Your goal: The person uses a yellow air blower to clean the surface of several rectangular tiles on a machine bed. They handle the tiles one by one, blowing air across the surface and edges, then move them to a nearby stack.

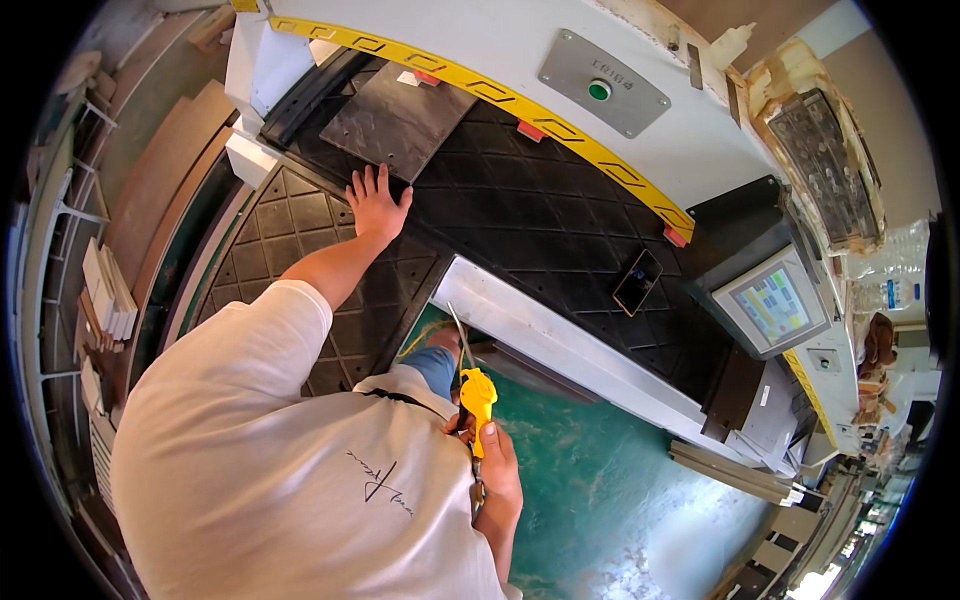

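My left hand (377, 208) reaches forward with its fingers spread. The fingertips are at the near edge of a flat dark board (395, 118), which lies on the black grid-patterned machine bed (520, 200). Whether they press on the board or only on the bed beside it is hard to tell. Close to my body, my right hand (500, 470) is wrapped round a yellow air blow gun (478, 393). Its thin metal nozzle points up and away from me, and a hose fitting hangs below the grip. Part of the grip is hidden by my fingers.
A phone (637, 282) lies on the bed. Right of it juts a control screen (772, 302). A white machine beam (480, 40) with a yellow strip (590, 155) and green button (600, 90) spans above. A white rail (570, 345) edges the bed over green floor (570, 470).
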Demonstrator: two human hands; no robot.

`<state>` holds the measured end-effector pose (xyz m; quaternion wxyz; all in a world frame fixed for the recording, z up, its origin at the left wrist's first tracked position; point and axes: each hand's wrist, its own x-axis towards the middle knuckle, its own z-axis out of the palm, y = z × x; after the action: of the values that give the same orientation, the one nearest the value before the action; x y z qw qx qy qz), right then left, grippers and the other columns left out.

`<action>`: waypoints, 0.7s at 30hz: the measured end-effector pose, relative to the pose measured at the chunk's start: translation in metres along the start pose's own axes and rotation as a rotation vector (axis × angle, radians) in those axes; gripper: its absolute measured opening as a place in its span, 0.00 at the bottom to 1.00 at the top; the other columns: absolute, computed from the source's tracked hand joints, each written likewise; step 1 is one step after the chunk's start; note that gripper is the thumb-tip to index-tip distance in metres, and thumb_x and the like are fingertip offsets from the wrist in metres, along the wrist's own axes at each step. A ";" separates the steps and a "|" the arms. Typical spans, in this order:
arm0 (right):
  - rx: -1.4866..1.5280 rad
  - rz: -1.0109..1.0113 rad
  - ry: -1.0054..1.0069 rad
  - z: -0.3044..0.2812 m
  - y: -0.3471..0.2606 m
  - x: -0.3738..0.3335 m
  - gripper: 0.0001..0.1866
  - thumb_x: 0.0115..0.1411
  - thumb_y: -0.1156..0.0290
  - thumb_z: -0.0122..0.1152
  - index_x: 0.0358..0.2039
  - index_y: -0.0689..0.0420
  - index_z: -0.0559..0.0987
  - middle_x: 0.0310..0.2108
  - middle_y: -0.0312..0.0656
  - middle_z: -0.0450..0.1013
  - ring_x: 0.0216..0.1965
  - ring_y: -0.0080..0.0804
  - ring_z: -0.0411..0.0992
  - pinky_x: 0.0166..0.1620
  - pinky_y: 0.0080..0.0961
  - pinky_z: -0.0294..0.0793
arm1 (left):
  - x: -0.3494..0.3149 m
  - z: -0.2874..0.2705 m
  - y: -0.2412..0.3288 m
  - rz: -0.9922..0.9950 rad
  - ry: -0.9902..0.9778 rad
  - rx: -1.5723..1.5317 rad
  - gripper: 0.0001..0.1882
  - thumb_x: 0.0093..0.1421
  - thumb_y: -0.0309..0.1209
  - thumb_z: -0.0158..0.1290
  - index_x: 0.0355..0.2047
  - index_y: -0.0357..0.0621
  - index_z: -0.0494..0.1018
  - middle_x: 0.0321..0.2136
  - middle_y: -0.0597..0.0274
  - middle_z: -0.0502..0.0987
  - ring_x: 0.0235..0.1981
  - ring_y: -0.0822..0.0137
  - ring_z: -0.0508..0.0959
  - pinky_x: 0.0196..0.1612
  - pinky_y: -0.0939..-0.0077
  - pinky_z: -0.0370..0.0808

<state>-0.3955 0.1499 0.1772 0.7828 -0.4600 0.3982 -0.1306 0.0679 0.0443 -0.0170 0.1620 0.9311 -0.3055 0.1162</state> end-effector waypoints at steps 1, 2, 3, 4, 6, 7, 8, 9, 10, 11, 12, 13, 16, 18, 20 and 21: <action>-0.014 -0.016 -0.020 -0.002 0.003 0.001 0.29 0.79 0.50 0.42 0.51 0.66 0.77 0.47 0.45 0.79 0.41 0.26 0.71 0.48 0.24 0.70 | 0.000 0.000 0.000 -0.001 -0.002 0.001 0.43 0.68 0.61 0.48 0.73 0.47 0.58 0.72 0.41 0.60 0.75 0.34 0.53 0.74 0.32 0.47; -0.028 -0.033 -0.039 -0.003 0.005 0.002 0.29 0.79 0.50 0.42 0.51 0.67 0.77 0.47 0.45 0.79 0.41 0.27 0.71 0.49 0.24 0.69 | 0.001 0.000 0.000 0.002 -0.001 0.002 0.43 0.68 0.61 0.48 0.73 0.47 0.58 0.72 0.41 0.60 0.75 0.34 0.53 0.74 0.32 0.47; -0.025 -0.031 -0.038 -0.003 0.005 0.001 0.29 0.79 0.50 0.42 0.51 0.67 0.77 0.47 0.45 0.79 0.41 0.27 0.71 0.49 0.24 0.69 | 0.001 0.001 -0.001 0.005 0.009 0.005 0.43 0.67 0.61 0.48 0.73 0.47 0.58 0.72 0.41 0.60 0.75 0.34 0.53 0.74 0.32 0.47; -0.033 -0.035 -0.045 -0.003 0.005 0.002 0.29 0.79 0.49 0.41 0.51 0.67 0.77 0.47 0.45 0.79 0.42 0.27 0.71 0.49 0.24 0.69 | 0.000 0.002 -0.001 0.008 0.019 0.008 0.43 0.67 0.61 0.48 0.73 0.47 0.58 0.72 0.41 0.60 0.75 0.35 0.53 0.73 0.32 0.47; -0.039 -0.040 -0.050 -0.003 0.006 0.001 0.29 0.79 0.49 0.41 0.51 0.66 0.77 0.47 0.44 0.79 0.43 0.27 0.71 0.49 0.24 0.69 | -0.001 0.003 -0.002 0.010 0.015 0.012 0.43 0.67 0.61 0.48 0.73 0.47 0.58 0.72 0.41 0.60 0.75 0.34 0.53 0.73 0.32 0.48; -0.033 -0.043 -0.058 -0.004 0.007 0.000 0.27 0.79 0.52 0.42 0.51 0.65 0.78 0.47 0.41 0.79 0.45 0.27 0.71 0.50 0.23 0.68 | -0.001 0.003 -0.002 0.009 0.014 0.014 0.43 0.67 0.61 0.48 0.73 0.47 0.58 0.72 0.41 0.60 0.74 0.34 0.53 0.73 0.32 0.48; -0.028 -0.046 -0.067 -0.004 0.007 -0.001 0.25 0.79 0.54 0.43 0.52 0.64 0.80 0.46 0.38 0.79 0.47 0.26 0.72 0.52 0.23 0.67 | -0.001 0.003 -0.001 0.012 0.012 0.014 0.43 0.67 0.61 0.48 0.73 0.47 0.58 0.72 0.41 0.60 0.74 0.34 0.53 0.73 0.32 0.48; -0.025 -0.044 -0.065 -0.003 0.008 -0.002 0.25 0.79 0.54 0.43 0.52 0.64 0.80 0.46 0.38 0.79 0.47 0.26 0.72 0.52 0.23 0.67 | -0.001 0.004 -0.001 0.012 0.020 0.013 0.43 0.67 0.61 0.48 0.73 0.47 0.58 0.72 0.41 0.60 0.74 0.35 0.54 0.73 0.32 0.48; -0.025 -0.056 -0.045 -0.002 0.008 -0.003 0.25 0.79 0.54 0.43 0.52 0.63 0.80 0.46 0.38 0.79 0.45 0.25 0.72 0.51 0.23 0.68 | -0.001 0.005 0.000 0.013 0.027 0.012 0.43 0.67 0.61 0.48 0.73 0.48 0.58 0.72 0.41 0.60 0.74 0.35 0.54 0.73 0.32 0.48; -0.024 -0.068 -0.026 -0.002 0.008 -0.003 0.24 0.79 0.55 0.44 0.52 0.63 0.80 0.45 0.37 0.79 0.44 0.25 0.71 0.50 0.22 0.68 | -0.001 0.005 -0.001 0.015 0.024 0.013 0.43 0.67 0.61 0.48 0.73 0.48 0.58 0.72 0.41 0.60 0.74 0.35 0.54 0.73 0.32 0.48; -0.022 -0.067 -0.023 -0.003 0.009 -0.003 0.24 0.79 0.55 0.44 0.52 0.63 0.80 0.45 0.37 0.79 0.44 0.25 0.71 0.50 0.22 0.68 | -0.001 0.006 -0.001 0.017 0.031 0.018 0.43 0.67 0.61 0.48 0.73 0.48 0.58 0.72 0.41 0.60 0.74 0.35 0.54 0.73 0.32 0.49; -0.064 -0.076 0.002 -0.005 0.010 -0.002 0.23 0.79 0.55 0.45 0.52 0.63 0.80 0.45 0.37 0.79 0.42 0.24 0.70 0.48 0.22 0.68 | -0.001 0.006 -0.001 0.018 0.037 0.024 0.43 0.67 0.61 0.48 0.73 0.48 0.58 0.72 0.42 0.61 0.74 0.35 0.54 0.73 0.32 0.49; -0.133 -0.084 0.011 -0.008 0.004 -0.001 0.26 0.79 0.53 0.44 0.53 0.64 0.78 0.46 0.40 0.79 0.43 0.26 0.70 0.47 0.23 0.69 | -0.001 0.006 -0.002 0.016 0.026 0.035 0.43 0.68 0.61 0.48 0.73 0.48 0.58 0.72 0.42 0.60 0.74 0.36 0.54 0.73 0.32 0.49; -0.161 -0.084 -0.004 -0.011 0.001 -0.002 0.29 0.79 0.49 0.42 0.54 0.66 0.76 0.48 0.43 0.79 0.45 0.28 0.71 0.48 0.23 0.69 | -0.001 0.005 -0.002 0.015 0.019 0.037 0.43 0.68 0.62 0.47 0.74 0.48 0.57 0.72 0.42 0.59 0.75 0.36 0.53 0.73 0.32 0.49; -0.229 -0.068 -0.045 -0.015 0.003 -0.003 0.29 0.79 0.50 0.42 0.54 0.66 0.77 0.47 0.43 0.79 0.44 0.28 0.71 0.48 0.23 0.69 | 0.000 0.004 -0.002 0.012 0.013 0.038 0.43 0.68 0.62 0.47 0.74 0.48 0.57 0.73 0.42 0.59 0.75 0.36 0.53 0.73 0.32 0.49; -0.228 -0.067 -0.044 -0.014 0.001 -0.003 0.29 0.79 0.50 0.42 0.54 0.66 0.77 0.47 0.43 0.79 0.44 0.28 0.71 0.48 0.23 0.69 | 0.000 0.003 -0.002 0.006 -0.006 0.041 0.43 0.68 0.62 0.47 0.74 0.49 0.56 0.73 0.42 0.58 0.75 0.36 0.52 0.73 0.33 0.48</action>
<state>-0.4081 0.1436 0.1745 0.7292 -0.5619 0.3775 -0.1003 0.0692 0.0442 -0.0206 0.1418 0.9335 -0.3065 0.1201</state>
